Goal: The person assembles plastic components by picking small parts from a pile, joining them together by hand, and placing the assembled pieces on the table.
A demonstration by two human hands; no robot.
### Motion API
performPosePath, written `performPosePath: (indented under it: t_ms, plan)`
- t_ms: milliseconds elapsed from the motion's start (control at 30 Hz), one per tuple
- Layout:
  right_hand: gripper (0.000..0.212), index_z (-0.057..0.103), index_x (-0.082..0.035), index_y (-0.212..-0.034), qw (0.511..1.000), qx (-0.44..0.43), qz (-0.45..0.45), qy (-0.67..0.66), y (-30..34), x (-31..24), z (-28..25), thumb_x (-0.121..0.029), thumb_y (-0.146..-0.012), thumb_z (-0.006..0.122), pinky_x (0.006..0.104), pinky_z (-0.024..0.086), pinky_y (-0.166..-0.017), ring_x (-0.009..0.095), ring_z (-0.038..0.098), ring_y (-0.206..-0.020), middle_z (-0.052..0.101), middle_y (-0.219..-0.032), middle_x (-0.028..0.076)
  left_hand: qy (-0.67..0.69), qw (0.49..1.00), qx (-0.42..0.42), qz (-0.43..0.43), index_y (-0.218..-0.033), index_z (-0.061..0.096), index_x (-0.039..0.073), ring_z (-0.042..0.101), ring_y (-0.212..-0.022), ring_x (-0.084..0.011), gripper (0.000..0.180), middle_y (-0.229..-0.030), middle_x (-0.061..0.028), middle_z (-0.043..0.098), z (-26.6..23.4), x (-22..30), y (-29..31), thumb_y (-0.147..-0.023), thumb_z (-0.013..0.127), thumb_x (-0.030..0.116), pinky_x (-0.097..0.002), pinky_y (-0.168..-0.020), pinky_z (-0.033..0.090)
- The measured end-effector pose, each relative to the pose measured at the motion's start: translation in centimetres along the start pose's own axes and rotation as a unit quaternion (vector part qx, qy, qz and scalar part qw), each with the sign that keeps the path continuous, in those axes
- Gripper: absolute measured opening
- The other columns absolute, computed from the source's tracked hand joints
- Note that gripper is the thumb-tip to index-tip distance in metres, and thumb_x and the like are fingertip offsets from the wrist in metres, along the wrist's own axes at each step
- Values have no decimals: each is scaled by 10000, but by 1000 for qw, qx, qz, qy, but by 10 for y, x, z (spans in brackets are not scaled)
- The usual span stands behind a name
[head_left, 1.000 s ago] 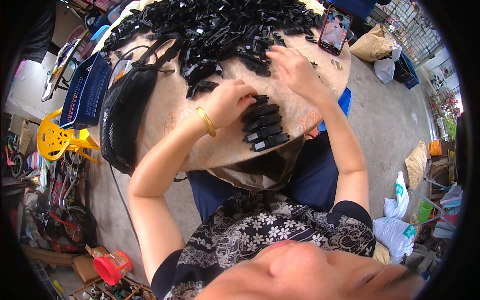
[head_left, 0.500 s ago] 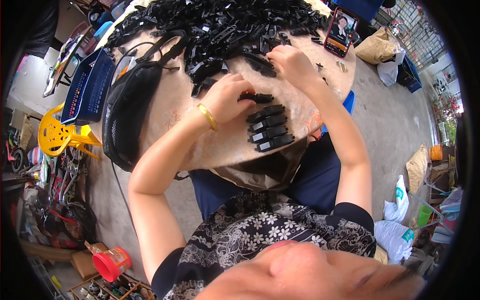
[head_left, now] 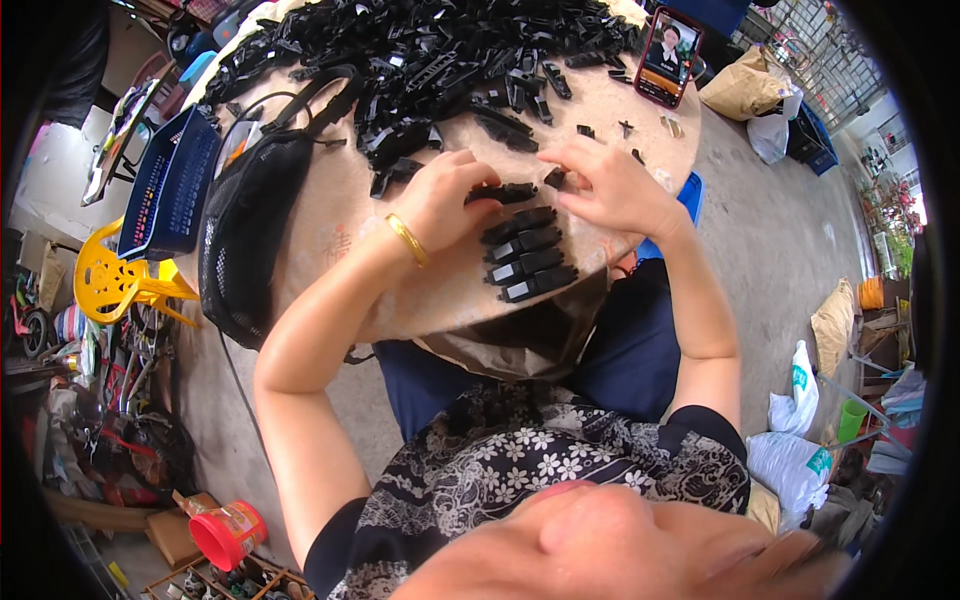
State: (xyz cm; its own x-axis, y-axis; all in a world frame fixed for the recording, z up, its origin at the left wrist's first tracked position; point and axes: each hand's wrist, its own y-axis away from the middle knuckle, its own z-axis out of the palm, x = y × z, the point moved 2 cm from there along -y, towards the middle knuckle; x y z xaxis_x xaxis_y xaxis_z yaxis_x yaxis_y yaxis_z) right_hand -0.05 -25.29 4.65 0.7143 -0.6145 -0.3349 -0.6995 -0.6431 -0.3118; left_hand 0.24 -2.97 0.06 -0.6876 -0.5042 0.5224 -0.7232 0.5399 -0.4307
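Note:
My left hand [head_left: 450, 203], with a gold bangle at its wrist, is closed on a black plastic part [head_left: 516, 193] lying at the far end of a row. Several like black parts [head_left: 530, 257] lie side by side nearer me, some with a grey face showing. Just right of the held part, my right hand [head_left: 612, 185] pinches a small black piece [head_left: 555, 178] between thumb and fingers. A large heap of black plastic parts [head_left: 430, 75] covers the far side of the round table [head_left: 400, 300].
A phone [head_left: 668, 57] stands at the table's far right. On the left are a black mesh bag [head_left: 255, 230], a blue basket [head_left: 170, 185] and a yellow plastic chair [head_left: 110, 275]. A red bucket [head_left: 228, 535] sits on the floor, lower left; white sacks [head_left: 790, 470] lie at right.
My right hand has come back from the heap's edge toward my left hand, now with a small black piece in its fingers. My left hand stays on its part; the whole view has shifted slightly.

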Motion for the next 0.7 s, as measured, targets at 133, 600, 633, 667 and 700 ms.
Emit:
performPosePath:
  t_ms: [133, 600, 633, 667, 700]
  plan:
    - [277, 643, -47, -1026, 998, -67, 9, -6, 3, 11, 1, -130, -762, 641, 383, 497, -767, 310, 609, -864, 612, -979, 129, -9, 1000, -18, -21, -901, 647, 45, 589, -826, -282, 216, -845, -103, 603, -7, 4, 1, -720, 737, 121, -361, -723, 487]
    - [210, 699, -50, -891, 999, 29, -13, 19, -7, -2, 14, -203, -747, 695, 363, 496, -743, 282, 611, -849, 639, -841, 105, 5, 997, -23, -79, -857, 667, 29, 597, -852, -339, 178, -851, -140, 608, -4, -1, 2, -716, 718, 124, -404, -753, 485]
    - [210, 699, -50, -891, 999, 28, -13, 19, -8, -2, 14, -203, -747, 695, 363, 496, -743, 282, 611, -849, 639, -841, 105, 7, 997, -21, -76, -844, 668, 28, 598, -849, -338, 171, -843, -139, 609, -4, -2, 2, -714, 721, 126, -403, -749, 485]
    - [211, 697, -45, -886, 999, 32, -21, 18, -8, -2, 14, -203, -746, 695, 363, 495, -736, 283, 610, -843, 636, -830, 104, 9, 997, -19, -73, -831, 670, 27, 599, -846, -337, 165, -836, -139, 610, -3, -2, 1, -711, 723, 127, -402, -744, 485]
    - [212, 696, -41, -881, 999, 36, -29, 17, -9, -1, 14, -204, -745, 694, 363, 493, -729, 285, 610, -837, 633, -819, 104, 9, 997, -19, -74, -831, 670, 27, 599, -846, -337, 165, -836, -139, 610, -4, -3, 1, -711, 723, 127, -402, -744, 485]
